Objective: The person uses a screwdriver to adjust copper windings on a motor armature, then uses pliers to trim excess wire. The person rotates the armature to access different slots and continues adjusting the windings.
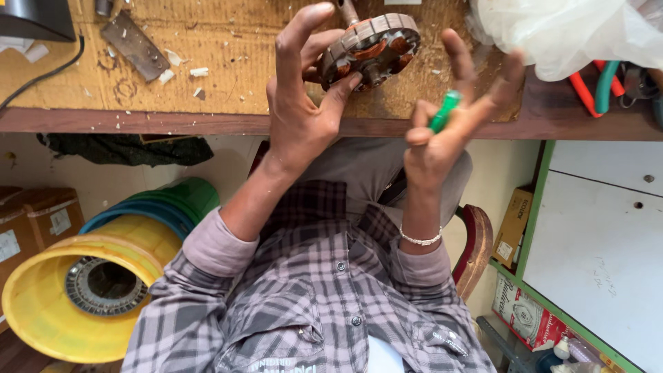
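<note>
My left hand (298,103) is raised over the bench edge and grips a round motor stator (373,45) with copper windings, thumb and fingers pinching its rim. A metal shaft sticks out of the stator's far side. My right hand (442,135) is just right of it, holding a small green-handled tool (444,110) between thumb and forefinger, the other fingers spread apart. The tool's tip is hidden behind the fingers. Both arms wear plaid sleeves, and a bracelet circles the right wrist.
A worn wooden workbench (207,76) carries a flat metal plate (135,45), white chips, a white plastic bag (573,27) and red- and green-handled pliers (597,86). Below left lie stacked yellow, blue and green buckets (48,311), with a ring-shaped part inside. A white cabinet (601,242) stands at the right.
</note>
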